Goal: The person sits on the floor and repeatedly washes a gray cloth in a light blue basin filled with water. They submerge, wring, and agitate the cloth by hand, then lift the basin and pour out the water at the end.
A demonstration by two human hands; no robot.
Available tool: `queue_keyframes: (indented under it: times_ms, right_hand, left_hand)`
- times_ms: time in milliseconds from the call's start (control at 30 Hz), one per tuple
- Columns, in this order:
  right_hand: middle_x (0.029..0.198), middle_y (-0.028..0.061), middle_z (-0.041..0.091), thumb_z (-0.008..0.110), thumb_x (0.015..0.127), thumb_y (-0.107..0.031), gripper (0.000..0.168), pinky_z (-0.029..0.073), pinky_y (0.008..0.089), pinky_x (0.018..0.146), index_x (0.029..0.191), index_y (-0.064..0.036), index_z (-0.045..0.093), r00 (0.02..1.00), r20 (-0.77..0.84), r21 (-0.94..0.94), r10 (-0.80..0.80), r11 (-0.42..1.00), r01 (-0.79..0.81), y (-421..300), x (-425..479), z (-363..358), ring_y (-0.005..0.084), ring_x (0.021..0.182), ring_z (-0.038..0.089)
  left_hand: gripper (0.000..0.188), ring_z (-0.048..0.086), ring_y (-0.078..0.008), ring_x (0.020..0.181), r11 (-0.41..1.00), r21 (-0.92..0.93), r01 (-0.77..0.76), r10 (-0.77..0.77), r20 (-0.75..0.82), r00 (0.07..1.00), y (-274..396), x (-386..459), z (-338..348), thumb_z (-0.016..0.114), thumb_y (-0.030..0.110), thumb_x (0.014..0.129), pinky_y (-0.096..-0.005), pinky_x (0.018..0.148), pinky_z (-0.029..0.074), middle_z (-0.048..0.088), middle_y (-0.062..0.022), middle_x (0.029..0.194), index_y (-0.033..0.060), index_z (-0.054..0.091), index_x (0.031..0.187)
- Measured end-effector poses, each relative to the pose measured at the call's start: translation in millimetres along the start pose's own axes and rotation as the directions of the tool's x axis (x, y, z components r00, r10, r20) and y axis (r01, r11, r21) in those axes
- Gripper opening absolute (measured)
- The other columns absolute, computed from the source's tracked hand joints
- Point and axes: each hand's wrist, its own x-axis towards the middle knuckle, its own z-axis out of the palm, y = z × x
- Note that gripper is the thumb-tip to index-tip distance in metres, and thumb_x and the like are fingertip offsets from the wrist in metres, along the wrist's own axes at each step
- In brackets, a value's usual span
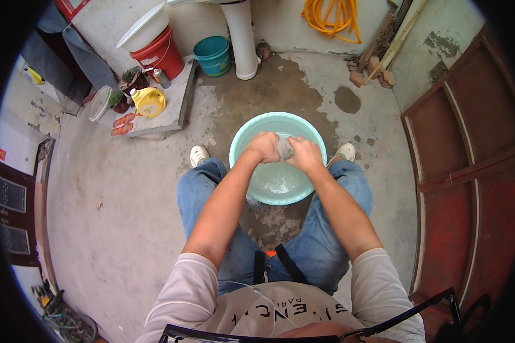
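Observation:
A light green plastic basin [279, 200] stands on the floor between my feet, with water [279, 178] in it. Above the water I hold a wet grey cloth [286, 148], bunched and twisted between both fists. My left hand [264, 146] grips its left end, and my right hand [304, 152] grips the right end close beside it. Most of the cloth is hidden inside my fingers. Ripples and bright reflections show on the water below my hands.
Left of the basin, a low slab [159, 127] bears a yellow jug [150, 102], potted plants and a red bucket [159, 53]. A teal bucket [212, 58] stands by the white sink pedestal [240, 40]. Wet concrete [270, 92] surrounds the basin; brown doors [450, 171] are at right.

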Motion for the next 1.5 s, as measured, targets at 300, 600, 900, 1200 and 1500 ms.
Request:
queue_keyframes:
  times_ms: [300, 600, 900, 1200, 1500]
  right_hand:
    - [0.119, 0.0175, 0.064, 0.081, 0.071, -0.013, 0.058, 0.053, 0.0478, 0.091, 0.123, -0.01, 0.056, 0.99, -0.036, 0.303, 0.136, 0.946, -0.119, -5, 6, -11, 0.0405, 0.108, 0.064]
    - [0.137, 0.0176, 0.056, 0.069, 0.088, -0.011, 0.06, 0.044, 0.0377, 0.107, 0.141, -0.001, 0.044, 0.98, 0.154, 0.721, -0.126, 0.693, -0.024, 22, -2, -13, 0.0302, 0.128, 0.056]
    - [0.13, 0.0131, 0.064, 0.053, 0.104, -0.04, 0.053, 0.052, 0.052, 0.096, 0.14, -0.001, 0.05, 0.863, 0.43, 0.901, 0.264, -0.069, -0.428, 37, 16, -33, 0.0269, 0.118, 0.063]
    - [0.115, 0.0188, 0.067, 0.059, 0.094, -0.035, 0.055, 0.064, 0.0446, 0.067, 0.127, 0.009, 0.055, 0.645, 0.684, 0.524, 0.34, 0.387, -0.759, 35, 22, -47, 0.0294, 0.094, 0.07]
    - [0.128, 0.0184, 0.063, 0.063, 0.092, -0.034, 0.052, 0.048, 0.0596, 0.097, 0.137, -0.01, 0.055, 0.792, 0.605, 0.062, 0.081, 0.987, -0.148, 63, 25, 7, 0.0334, 0.112, 0.064]
  left_hand:
    - [0.091, 0.067, -0.0343, 0.109, 0.893, -0.424, -0.152, 0.059, -0.225, 0.973, -42, -14, -20, 0.083, 0.015, 0.071, -0.0414, 0.093, 0.053, 0.065, -0.0221, 0.117, 0.0069, 0.034, 0.147]
    - [0.073, 0.06, -0.0207, 0.121, 0.325, -0.945, 0.045, -0.078, 0.02, 0.997, -22, -44, -5, 0.078, 0.02, 0.09, -0.0374, 0.096, 0.052, 0.059, -0.0114, 0.133, 0.0044, 0.037, 0.147]
    - [0.057, 0.059, -0.0152, 0.108, 0.195, -0.977, -0.089, 0.146, -0.061, 0.987, -51, -46, -5, 0.058, -0.009, 0.078, -0.0286, 0.094, 0.048, 0.062, -0.005, 0.116, 0.0086, 0.051, 0.132]
    - [0.049, 0.059, -0.031, 0.111, 0.926, -0.099, -0.364, 0.327, -0.271, 0.905, -71, -63, 0, 0.072, 0.007, 0.072, -0.0381, 0.097, 0.049, 0.061, -0.0077, 0.121, 0.0136, 0.058, 0.118]
    - [0.062, 0.056, -0.0402, 0.115, 0.989, 0.09, -0.118, 0.12, -0.019, 0.993, -46, -45, 54, 0.081, 0.026, 0.072, -0.0452, 0.1, 0.049, 0.057, -0.0142, 0.129, 0.0137, 0.055, 0.127]
